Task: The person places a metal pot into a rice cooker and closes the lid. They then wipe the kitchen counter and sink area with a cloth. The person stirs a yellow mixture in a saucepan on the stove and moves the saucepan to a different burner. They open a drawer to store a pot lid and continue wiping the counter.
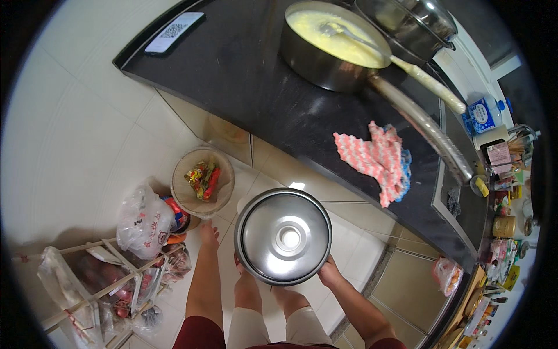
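In front of my body is a round steel pot point(260, 256) with a shiny domed lid and a pale knob at its centre. My right hand point(329, 273) grips the pot at its right side, the fingers partly hidden by the rim. Off to the left, my left hand point(210, 234) is apart from the pot, its fingers loosely spread and holding nothing visible. It is just below a round waste bin point(181, 198) that has colourful wrappers inside. The underside of the pot is hidden.
On the dark counter point(244, 64) stand a saucepan point(325, 70) of yellow food with a utensil in it, a crumpled pink-and-white cloth point(378, 160) and a phone point(174, 34). A rack point(87, 299) with bags stands lower left. Bottles and jars line the right wall.
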A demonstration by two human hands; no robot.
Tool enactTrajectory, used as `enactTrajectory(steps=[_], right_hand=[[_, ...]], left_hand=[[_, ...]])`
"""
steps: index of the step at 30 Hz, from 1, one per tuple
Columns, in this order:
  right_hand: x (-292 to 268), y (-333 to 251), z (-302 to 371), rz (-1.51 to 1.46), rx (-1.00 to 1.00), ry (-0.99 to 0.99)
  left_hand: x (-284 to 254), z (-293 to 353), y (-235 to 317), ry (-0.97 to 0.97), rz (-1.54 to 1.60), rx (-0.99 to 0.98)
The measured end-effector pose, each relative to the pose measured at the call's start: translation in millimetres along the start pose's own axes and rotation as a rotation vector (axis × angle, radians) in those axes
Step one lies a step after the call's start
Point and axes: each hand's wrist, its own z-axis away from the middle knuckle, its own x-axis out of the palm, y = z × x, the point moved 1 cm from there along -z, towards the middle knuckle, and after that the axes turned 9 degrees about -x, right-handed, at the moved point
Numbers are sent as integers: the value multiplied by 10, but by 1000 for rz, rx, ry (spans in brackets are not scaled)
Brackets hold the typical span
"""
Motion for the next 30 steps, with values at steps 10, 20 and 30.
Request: enactTrajectory(steps=[10, 20, 30], right_hand=[[-15, 187, -520, 1, -52, -70], [-247, 478, -448, 22, 7, -32], [-205, 432, -326, 37, 10, -37]], left_hand=[[22, -1248, -108, 12, 174, 49], [-196, -1242, -444, -100, 330, 127], [-1434, -411, -1869, 45, 317, -74]])
